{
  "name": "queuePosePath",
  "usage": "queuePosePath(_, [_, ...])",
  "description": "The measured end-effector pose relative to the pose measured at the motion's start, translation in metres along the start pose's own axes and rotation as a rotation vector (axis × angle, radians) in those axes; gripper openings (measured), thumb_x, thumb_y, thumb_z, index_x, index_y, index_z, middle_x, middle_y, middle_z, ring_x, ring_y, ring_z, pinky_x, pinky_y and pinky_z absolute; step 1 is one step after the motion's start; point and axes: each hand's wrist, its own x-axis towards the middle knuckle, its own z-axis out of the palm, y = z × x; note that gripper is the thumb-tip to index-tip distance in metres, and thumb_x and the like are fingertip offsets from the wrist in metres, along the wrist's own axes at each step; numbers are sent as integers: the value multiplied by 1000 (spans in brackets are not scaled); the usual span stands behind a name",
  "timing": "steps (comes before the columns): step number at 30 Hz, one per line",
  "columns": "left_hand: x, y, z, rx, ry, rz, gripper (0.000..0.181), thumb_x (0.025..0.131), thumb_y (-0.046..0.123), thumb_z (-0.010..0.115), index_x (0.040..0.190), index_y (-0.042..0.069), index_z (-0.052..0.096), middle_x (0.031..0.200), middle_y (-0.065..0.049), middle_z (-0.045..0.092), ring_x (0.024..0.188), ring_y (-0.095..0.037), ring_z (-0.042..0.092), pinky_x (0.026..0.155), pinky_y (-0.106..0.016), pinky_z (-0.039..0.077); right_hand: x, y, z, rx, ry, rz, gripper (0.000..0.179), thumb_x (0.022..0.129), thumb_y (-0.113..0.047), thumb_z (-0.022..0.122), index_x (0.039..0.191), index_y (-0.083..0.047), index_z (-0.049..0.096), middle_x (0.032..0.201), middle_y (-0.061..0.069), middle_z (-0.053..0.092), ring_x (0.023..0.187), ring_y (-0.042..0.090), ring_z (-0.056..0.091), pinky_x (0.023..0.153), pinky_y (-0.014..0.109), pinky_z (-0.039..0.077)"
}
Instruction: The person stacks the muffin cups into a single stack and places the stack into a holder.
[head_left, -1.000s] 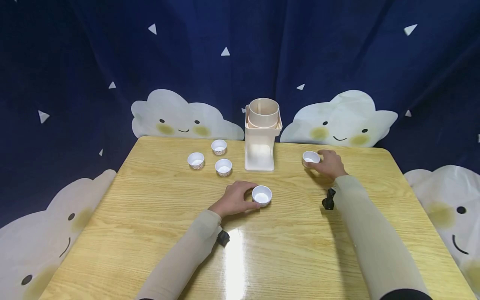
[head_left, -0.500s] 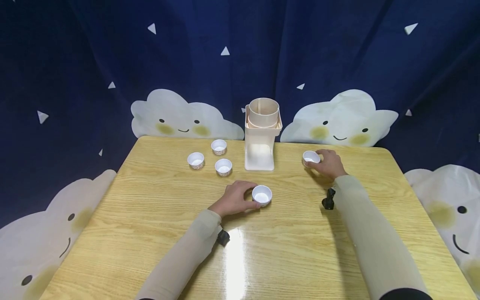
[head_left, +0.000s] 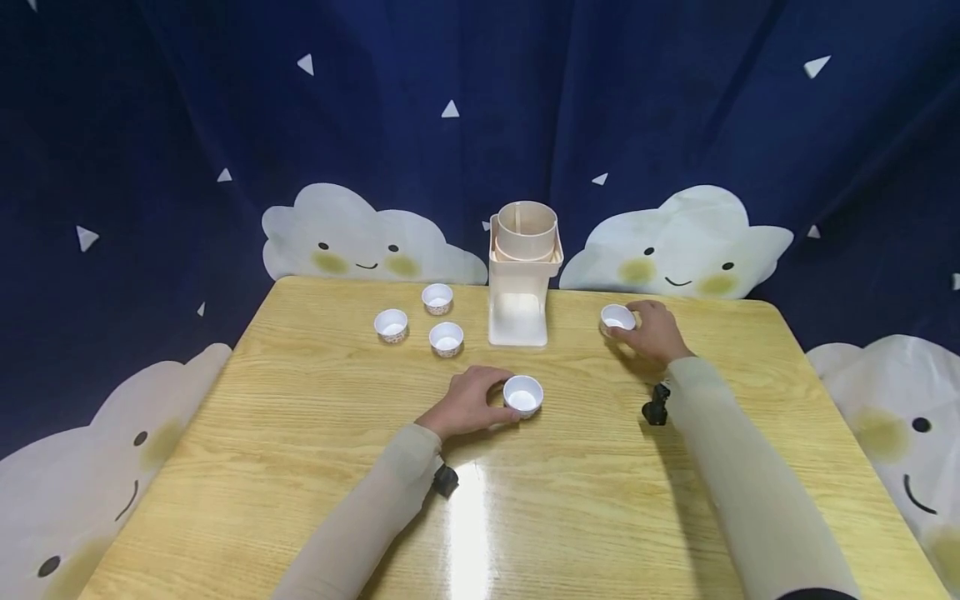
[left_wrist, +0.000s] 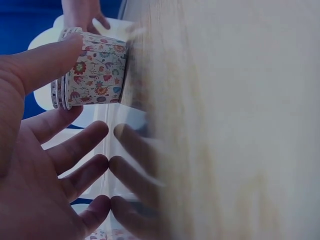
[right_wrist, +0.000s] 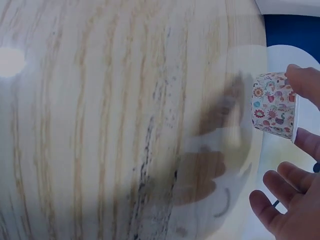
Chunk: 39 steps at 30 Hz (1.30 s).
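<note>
In the head view my left hand [head_left: 470, 402] pinches a white-lined paper baking cup [head_left: 522, 395] between thumb and index finger, at the middle of the table. The left wrist view shows that cup's flowered outer wall [left_wrist: 100, 70], with rims layered at its mouth as if nested. The other left fingers spread out below it. My right hand [head_left: 654, 332] pinches a second paper baking cup [head_left: 617, 319] at the back right. Its printed side [right_wrist: 274, 106] appears in the right wrist view, thumb and index finger at the rim. Both cups stand mouth up, low at the tabletop.
Three more baking cups, left [head_left: 391, 325], back [head_left: 437, 298] and front [head_left: 446, 339], stand apart at the back left. A cream plastic stand [head_left: 519, 300] carrying a round tube [head_left: 527, 231] is at the table's back edge. Behind hangs a dark blue curtain [head_left: 420, 50].
My right hand has shifted slightly left with its cup, toward the cream stand. The left hand and its cup stay in place. The head view has tilted a little.
</note>
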Motion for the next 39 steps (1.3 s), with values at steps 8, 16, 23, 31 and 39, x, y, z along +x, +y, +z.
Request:
queuePosePath(8, [1,0,-1,2,-4,13,55,80,41,79,129,22,64,132,1,66,128,-26,54,106,-54,37,1,-2,5,33,47,-49,68,89,-34,69,134,13,49,142,36,44,136,52,36,113,64,30])
queuePosePath(16, [2,-2,-2,-5,-9,1,55,80,41,79,130,23,63,134,1,65,130,-24,52,107,-54,36,2,-10,4,62,87,-101,65,87,-33,70,130,13,51,141,36,44,133,52,39,111,64,34])
queuePosePath(23, [1,-1,-2,-6,-14,4,55,80,39,80,129,22,64,134,0,65,129,-27,52,107,-55,36,-1,-13,3,51,45,-91,66,88,-34,70,132,12,50,142,36,44,134,52,38,111,64,33])
queuePosePath(31, [0,1,-3,-18,-9,1,54,79,39,80,127,22,65,132,1,66,128,-25,53,105,-53,37,-5,-20,6,42,46,-144,64,86,-31,72,130,12,53,141,38,44,133,55,38,110,67,33])
queuePosePath(39, [0,-1,-5,-42,2,-13,54,79,36,81,128,21,64,133,0,65,129,-25,51,107,-52,37,-11,-30,10,21,49,-191,64,84,-30,74,130,10,54,143,38,41,134,55,38,111,68,31])
